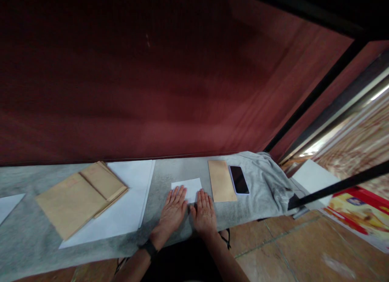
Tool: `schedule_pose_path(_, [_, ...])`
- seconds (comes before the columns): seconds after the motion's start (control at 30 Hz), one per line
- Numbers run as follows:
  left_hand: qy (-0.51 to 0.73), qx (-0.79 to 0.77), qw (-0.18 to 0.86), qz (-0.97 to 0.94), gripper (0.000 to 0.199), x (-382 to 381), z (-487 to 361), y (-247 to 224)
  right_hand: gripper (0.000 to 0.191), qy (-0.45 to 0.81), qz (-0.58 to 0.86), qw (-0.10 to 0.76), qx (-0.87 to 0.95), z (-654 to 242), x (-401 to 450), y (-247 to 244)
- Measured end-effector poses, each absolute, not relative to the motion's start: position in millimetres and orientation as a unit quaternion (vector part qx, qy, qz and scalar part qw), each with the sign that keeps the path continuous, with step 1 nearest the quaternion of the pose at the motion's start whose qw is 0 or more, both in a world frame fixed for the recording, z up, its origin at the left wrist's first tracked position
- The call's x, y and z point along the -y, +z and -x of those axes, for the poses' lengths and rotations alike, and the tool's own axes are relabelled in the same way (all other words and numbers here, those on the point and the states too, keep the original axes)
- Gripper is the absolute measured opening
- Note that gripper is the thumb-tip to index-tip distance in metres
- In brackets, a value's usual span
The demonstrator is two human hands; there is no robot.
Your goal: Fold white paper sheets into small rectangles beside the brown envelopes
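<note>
- We are pressing the small white paper point(192, 187) flat on the grey cloth point(179, 167), between left hand point(172, 212) and right hand point(204, 216).
- Our fingers are lying extended, slightly spread on the left, closer together on the right, gripping nothing.
- Progress: the small paper is lying flat; any folds, we cannot tell.
- Apart: large white sheets point(133, 205) are lying open under brown envelopes point(71, 201); one brown piece point(222, 180) is resting beside the phone point(239, 180).

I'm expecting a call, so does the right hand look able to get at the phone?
Probably yes: the right hand rests flat at the white sheet, and only a flat brown paper lies between it and the phone, with nothing standing in the way.
</note>
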State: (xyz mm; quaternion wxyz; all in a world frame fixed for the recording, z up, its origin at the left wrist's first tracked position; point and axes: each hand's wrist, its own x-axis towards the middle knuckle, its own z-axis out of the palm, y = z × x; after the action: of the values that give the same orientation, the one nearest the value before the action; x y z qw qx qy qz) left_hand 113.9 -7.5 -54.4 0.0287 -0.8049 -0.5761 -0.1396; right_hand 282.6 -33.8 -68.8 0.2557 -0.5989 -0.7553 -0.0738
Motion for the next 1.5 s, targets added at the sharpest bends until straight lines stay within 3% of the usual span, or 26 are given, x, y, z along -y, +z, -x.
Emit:
schedule_pose_path(0.17, [-0.126,0.485,-0.02,0.865,0.052,-15.1,-139.1,-51.1,0.053,-0.098,0.58,0.263,0.765,-282.8,33.8,-70.8])
schedule_pose_path(0.33, [-0.137,0.476,-0.005,0.869,0.05,-38.8,-147.4,-52.2,0.05,-0.095,0.578,0.244,0.773,-280.3,36.7,-67.4])
schedule_pose_path(0.9, [-0.126,0.621,0.022,0.773,0.055,-38.2,-111.3,-48.8,0.058,-0.06,0.61,0.272,0.742,-278.5,34.7,-60.2])
schedule_pose_path(1.17, [-0.141,0.685,-0.124,0.704,0.042,-45.7,-103.2,-9.0,0.055,-0.052,0.61,0.27,0.743,-279.1,36.0,-58.0])
schedule_pose_path(1.3, [-0.165,0.697,-0.182,0.673,0.023,-58.3,-99.6,0.3,0.054,-0.047,0.617,0.267,0.739,-279.1,34.6,-58.5])
schedule_pose_path(1.5, [-0.237,0.699,-0.334,0.586,0.011,-47.8,-90.7,7.6,0.044,-0.004,0.576,0.309,0.757,-288.9,41.7,-48.7])
